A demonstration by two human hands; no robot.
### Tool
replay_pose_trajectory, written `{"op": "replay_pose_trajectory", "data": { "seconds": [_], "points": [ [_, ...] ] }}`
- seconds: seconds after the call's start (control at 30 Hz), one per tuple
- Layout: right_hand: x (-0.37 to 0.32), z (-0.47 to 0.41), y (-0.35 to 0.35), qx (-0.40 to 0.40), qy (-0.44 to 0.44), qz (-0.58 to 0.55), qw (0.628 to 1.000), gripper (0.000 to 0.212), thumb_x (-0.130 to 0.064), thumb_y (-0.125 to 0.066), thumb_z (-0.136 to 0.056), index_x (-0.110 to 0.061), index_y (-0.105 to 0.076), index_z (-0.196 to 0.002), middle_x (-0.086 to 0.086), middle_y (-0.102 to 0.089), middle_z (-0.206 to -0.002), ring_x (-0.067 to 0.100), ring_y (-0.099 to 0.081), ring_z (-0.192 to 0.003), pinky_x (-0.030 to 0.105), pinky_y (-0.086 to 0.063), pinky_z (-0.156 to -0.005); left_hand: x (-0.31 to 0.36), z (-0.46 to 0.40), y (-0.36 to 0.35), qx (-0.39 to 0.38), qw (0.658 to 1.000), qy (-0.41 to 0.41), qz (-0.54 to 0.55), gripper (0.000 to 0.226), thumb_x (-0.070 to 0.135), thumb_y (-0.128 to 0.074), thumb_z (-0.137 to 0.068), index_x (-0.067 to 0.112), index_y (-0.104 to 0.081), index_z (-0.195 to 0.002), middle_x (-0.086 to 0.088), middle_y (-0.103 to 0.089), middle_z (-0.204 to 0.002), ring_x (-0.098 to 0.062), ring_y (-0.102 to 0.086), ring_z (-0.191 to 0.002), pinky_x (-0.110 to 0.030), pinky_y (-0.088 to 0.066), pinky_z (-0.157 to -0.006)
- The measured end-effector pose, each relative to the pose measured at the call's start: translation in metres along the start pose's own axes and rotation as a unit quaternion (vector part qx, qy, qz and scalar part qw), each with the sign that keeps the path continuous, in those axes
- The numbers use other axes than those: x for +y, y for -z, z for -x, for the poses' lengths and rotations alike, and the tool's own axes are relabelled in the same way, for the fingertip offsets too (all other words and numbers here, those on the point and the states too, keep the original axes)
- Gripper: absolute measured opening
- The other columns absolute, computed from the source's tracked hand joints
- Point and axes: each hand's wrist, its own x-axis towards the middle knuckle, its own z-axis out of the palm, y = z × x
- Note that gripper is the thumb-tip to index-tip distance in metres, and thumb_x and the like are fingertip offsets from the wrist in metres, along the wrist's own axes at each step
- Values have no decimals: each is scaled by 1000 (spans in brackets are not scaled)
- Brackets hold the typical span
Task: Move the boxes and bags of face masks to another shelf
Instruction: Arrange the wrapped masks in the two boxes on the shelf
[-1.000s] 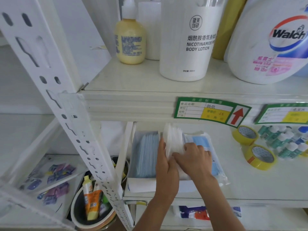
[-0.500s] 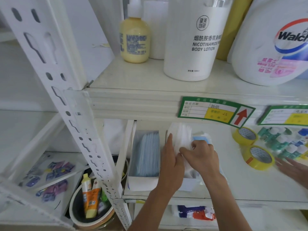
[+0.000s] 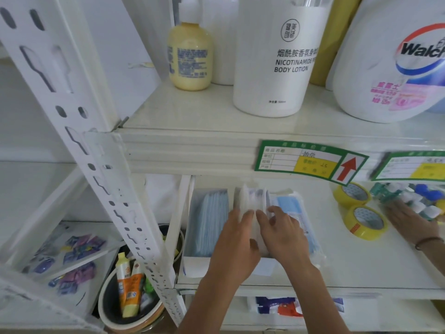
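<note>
On the middle shelf stands an open white box (image 3: 192, 260) with blue face masks (image 3: 212, 225) upright in its left half. A stack of white masks (image 3: 252, 196) stands in its right half. My left hand (image 3: 234, 244) and my right hand (image 3: 284, 233) press against this white stack from either side, fingers on its top edge. A clear bag of blue masks (image 3: 292, 208) lies just right of the box, partly under my right hand.
Two yellow tape rolls (image 3: 366, 221) and small capped bottles (image 3: 414, 198) lie to the right, where another person's hand (image 3: 409, 220) reaches in. Lotion bottles (image 3: 277, 56) and a Walch jug (image 3: 390, 59) fill the upper shelf. A white perforated post (image 3: 101, 165) stands at left.
Both my hands slid up along the white mask stack, squeezing it narrower. The other person's hand reached further in towards the small bottles.
</note>
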Motion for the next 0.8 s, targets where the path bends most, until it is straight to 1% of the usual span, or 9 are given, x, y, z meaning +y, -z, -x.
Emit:
{"op": "replay_pose_trajectory", "data": {
  "seconds": [0.13,0.2,0.27,0.33,0.43,0.53,0.6,0.67,0.8],
  "points": [
    [10,7,-12,27,94,43,994,29,-32,-44,-100,-20,-60,-120,2,-67,-106,23,-59,-95,38,-46,-78,-12,2,-2,-6,990,-4,-138,35,22,-58,-93,19,-55,-128,-3,-45,-141,-23,-48,-126,-30,-43,-104],
    [15,12,-19,55,129,99,985,31,-24,-45,-100,-16,-59,-127,7,-61,-117,30,-56,-104,43,-45,-85,-15,1,-6,-10,989,-42,-144,43,21,-57,-94,17,-50,-136,-5,-32,-156,-25,-33,-143,-33,-30,-116],
    [19,15,-25,74,132,129,980,39,-22,-49,-100,-15,-55,-137,9,-55,-133,33,-52,-115,45,-43,-92,-13,-1,-10,13,985,-89,-144,52,21,-51,-98,15,-39,-149,-3,-23,-164,-22,-21,-151,-29,-13,-119],
    [23,17,-29,69,129,145,979,47,-22,-57,-96,-16,-52,-142,9,-49,-143,35,-46,-126,48,-40,-99,-15,-2,-12,5,982,-104,-155,51,21,-49,-99,13,-41,-148,-4,-35,-159,-23,-24,-151,-27,-5,-119],
    [21,14,-29,64,88,153,982,55,-16,-54,-92,-18,-44,-146,10,-38,-151,36,-40,-131,49,-37,-103,-24,-2,-9,-55,967,-93,-231,42,19,-53,-94,11,-55,-135,-6,-50,-146,-26,-23,-151,-38,-9,-126],
    [20,5,-26,57,68,55,995,58,-6,-51,-89,-13,-44,-146,13,-37,-150,38,-46,-125,49,-43,-100,-20,-6,-7,-21,980,-84,-180,61,18,-50,-97,18,-30,-154,-6,-31,-162,-25,-20,-152,-38,-10,-124],
    [24,2,-28,8,75,80,994,52,-13,-52,-93,-17,-47,-144,9,-33,-155,36,-38,-136,47,-37,-108,-15,-9,-9,-30,975,-134,-173,61,20,-44,-99,22,-22,-157,-2,-24,-166,-23,-12,-155,-40,-2,-125],
    [29,0,-32,-25,62,99,993,47,-23,-47,-99,-22,-43,-146,5,-27,-160,32,-27,-144,45,-29,-114,-16,-11,-11,-57,963,-163,-206,55,20,-47,-97,21,-36,-151,0,-38,-158,-24,-20,-152,-45,1,-125],
    [32,2,-31,-7,79,57,995,42,-30,-41,-104,-23,-46,-145,6,-30,-160,30,-28,-143,46,-29,-115,-24,-8,-8,-38,967,-99,-234,34,28,-45,-99,18,-58,-128,-1,-55,-140,-22,-38,-141,-41,5,-122]
  ]
}}
